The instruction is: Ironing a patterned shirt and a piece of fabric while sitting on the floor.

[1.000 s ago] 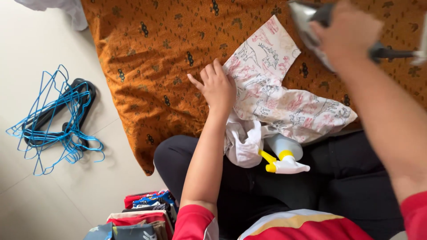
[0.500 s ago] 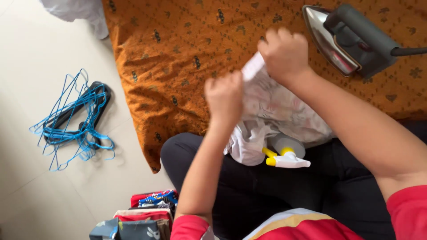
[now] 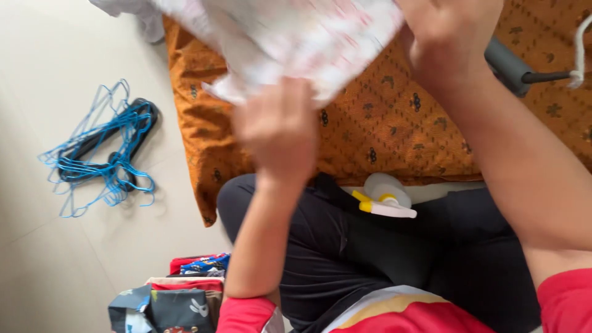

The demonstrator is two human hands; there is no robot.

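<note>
White printed garment [image 3: 296,37] gripped in both hands, left hand [image 3: 279,126], right hand [image 3: 453,34], above orange cloth [image 3: 394,123]

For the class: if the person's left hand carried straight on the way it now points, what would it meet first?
Probably the printed garment the left hand already touches; beyond that lies the orange patterned cloth. Motion blur makes depth uncertain.

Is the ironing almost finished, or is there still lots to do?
Done: folded clothes sit stacked by the knee. In hand: both the left hand and right hand lift a printed garment above the orange cloth. Left: hard to tell; no other unironed clothes clearly show, and the blue hangers lie bare.
</note>
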